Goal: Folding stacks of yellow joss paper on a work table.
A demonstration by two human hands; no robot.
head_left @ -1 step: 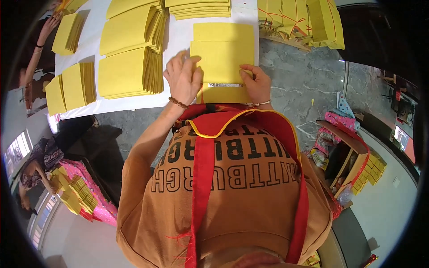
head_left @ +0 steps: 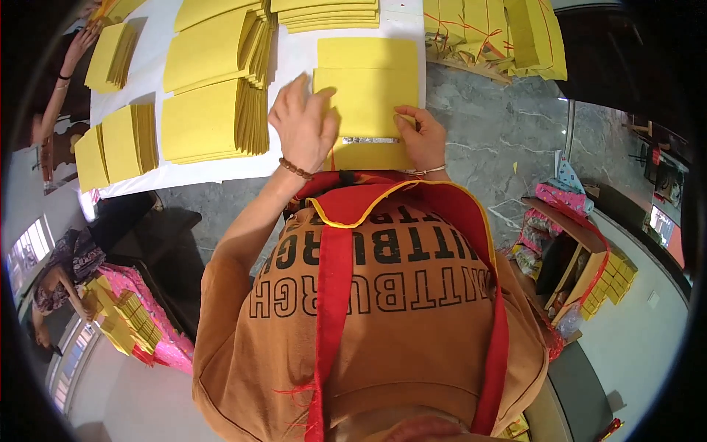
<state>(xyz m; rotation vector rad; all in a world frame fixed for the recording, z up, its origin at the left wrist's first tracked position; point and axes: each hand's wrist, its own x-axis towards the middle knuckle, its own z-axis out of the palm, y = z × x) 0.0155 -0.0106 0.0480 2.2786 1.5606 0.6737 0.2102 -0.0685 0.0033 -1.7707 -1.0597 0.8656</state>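
Note:
Before me on the white-covered table lies a yellow paper sheet (head_left: 368, 99) with a silvery patterned strip (head_left: 368, 140) at its near edge. More yellow paper shows beyond it and on the near side. My right hand (head_left: 426, 144) is at the sheet's right edge, thumb and forefinger closed on it. Over the left edge is my left hand (head_left: 300, 124), its fingers apart and slightly blurred; whether they touch the paper I cannot tell.
Thick stacks of folded yellow paper (head_left: 199, 118) stand to the left, others (head_left: 328, 16) at the back. Red-tied yellow bundles (head_left: 471, 29) lie beyond the table's right edge. Another person's arm (head_left: 62, 81) reaches in at far left. A pink-lined box (head_left: 143, 317) stands at lower left.
My left hand has shifted very slightly, its fingers spreading a little off the sheet's left edge. The right hand and the sheet look unmoved.

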